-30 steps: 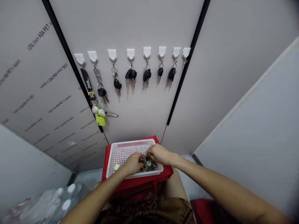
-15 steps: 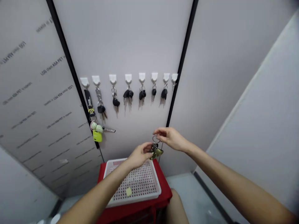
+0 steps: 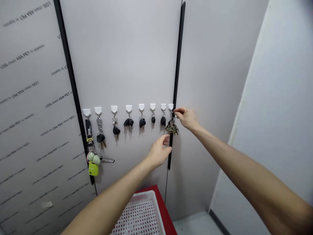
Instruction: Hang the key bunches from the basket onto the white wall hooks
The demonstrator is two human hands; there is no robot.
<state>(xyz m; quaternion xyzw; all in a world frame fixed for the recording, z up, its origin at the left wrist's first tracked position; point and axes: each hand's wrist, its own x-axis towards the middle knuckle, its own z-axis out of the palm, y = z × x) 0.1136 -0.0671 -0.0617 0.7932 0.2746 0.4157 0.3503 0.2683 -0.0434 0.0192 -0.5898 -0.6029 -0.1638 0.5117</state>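
My right hand point(image 3: 186, 117) pinches the ring of a key bunch point(image 3: 171, 127) with a greenish-bronze charm, holding it at the last white hook point(image 3: 170, 107) on the right end of the wall row. Just below the bunch, my left hand point(image 3: 158, 152) hovers with its fingers loosely curled and apart, holding nothing. Several other white hooks point(image 3: 128, 108) to the left each carry black-headed keys point(image 3: 128, 122). The leftmost hook bears a black strap with a yellow-green tag point(image 3: 93, 168).
A white perforated tray point(image 3: 140, 215) sits on a red stand point(image 3: 166, 212) at the bottom centre, below my arms. Black vertical strips point(image 3: 176, 81) divide the grey wall panels. A white wall point(image 3: 281, 114) closes in on the right.
Both hands lifted the key bunch out of the tray and up to the hook row. My left hand has let go of it and my view has tilted upward.
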